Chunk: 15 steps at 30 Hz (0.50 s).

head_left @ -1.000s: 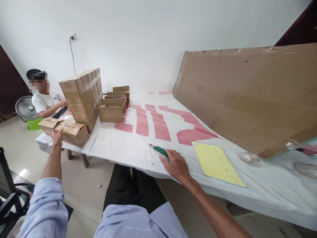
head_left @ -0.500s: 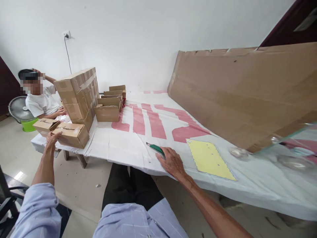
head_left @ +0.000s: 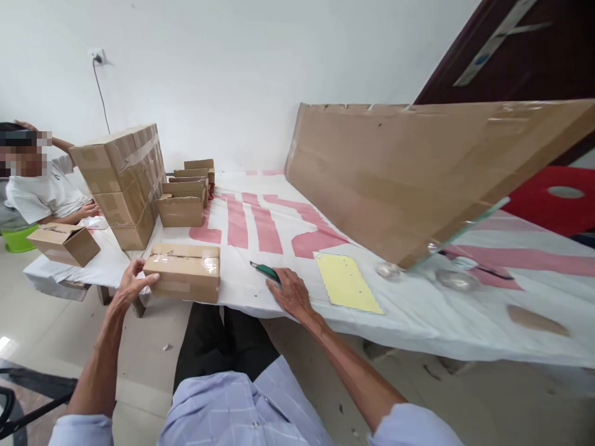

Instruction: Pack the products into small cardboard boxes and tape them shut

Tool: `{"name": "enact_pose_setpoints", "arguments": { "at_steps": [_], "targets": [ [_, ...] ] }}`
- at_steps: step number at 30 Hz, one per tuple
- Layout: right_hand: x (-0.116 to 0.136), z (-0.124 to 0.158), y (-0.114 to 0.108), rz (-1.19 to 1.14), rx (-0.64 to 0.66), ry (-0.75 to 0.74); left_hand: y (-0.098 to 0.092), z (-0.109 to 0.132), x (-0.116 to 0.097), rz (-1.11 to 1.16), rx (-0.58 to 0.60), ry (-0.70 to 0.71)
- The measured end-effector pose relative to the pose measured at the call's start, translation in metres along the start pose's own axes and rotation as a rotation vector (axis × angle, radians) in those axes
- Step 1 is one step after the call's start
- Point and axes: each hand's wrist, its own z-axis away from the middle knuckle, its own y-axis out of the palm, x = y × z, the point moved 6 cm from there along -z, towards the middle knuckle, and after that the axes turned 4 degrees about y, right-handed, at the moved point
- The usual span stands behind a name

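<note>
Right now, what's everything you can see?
Near box: 1, brown, front
Lone box: 1, brown, left
Stacked boxes: several, brown, left
Open boxes: several, brown, beside stacked boxes
Knife: 1, green, centre
Sheet: 1, yellow, right of knife
Big cardboard: 1, brown, right
Clear things: at least 2, transparent, right
Cloth: 1, white-red, under boxes
Red thing: 1, red, right
Socket: 1, white, wall
Door: 1, dark, right
Person: 1, white-shirted, left
Tub-like thing: 1, green, left
Left hand: 1, blue-sleeved, on near box
Right hand: 1, blue-sleeved, on knife
</note>
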Motion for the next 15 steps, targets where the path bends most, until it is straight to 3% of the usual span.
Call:
{"name": "enact_pose_setpoints", "arguments": {
  "at_steps": [5, 10, 15],
  "targets": [
    [0.001, -0.001, -0.002, -0.019, 0.003, -0.003, 0.038, -0.010, -0.005, 0.165, 0.166, 0.049],
    [0.000, -0.001, -0.002, -0.047, -0.007, 0.001, 0.057, -0.008, -0.004, 0.215, 0.173, 0.074],
    [0.000, -0.001, -0.004, -0.084, -0.020, 0.009, 0.077, 0.011, -0.004, 0.187, 0.163, 0.142]
  ]
}}
